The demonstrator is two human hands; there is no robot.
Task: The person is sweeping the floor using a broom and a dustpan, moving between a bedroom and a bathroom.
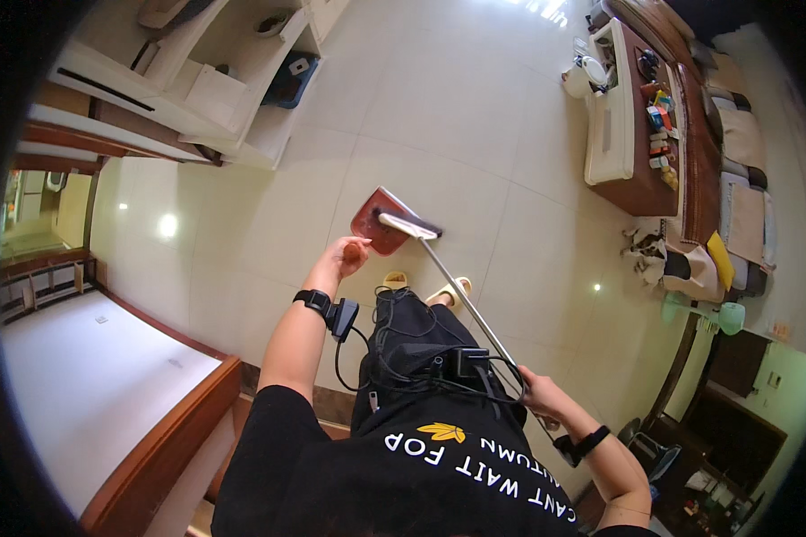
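Observation:
A red long-handled dustpan rests on the tiled floor in front of my feet. My left hand is closed around its handle, whose round brown end points up at me. The white broom head with dark bristles lies across the dustpan, partly over its mouth and partly past its edge. From there a thin metal broom handle slants back to my right side, where my right hand grips it near hip height. Any dirt in the pan is too blurred to tell.
Pale slippers are on my feet. Black cables hang at my waist. White shelving stands at the far left, a wood-framed white surface at the left. A cluttered cabinet and a brown sofa stand at the right.

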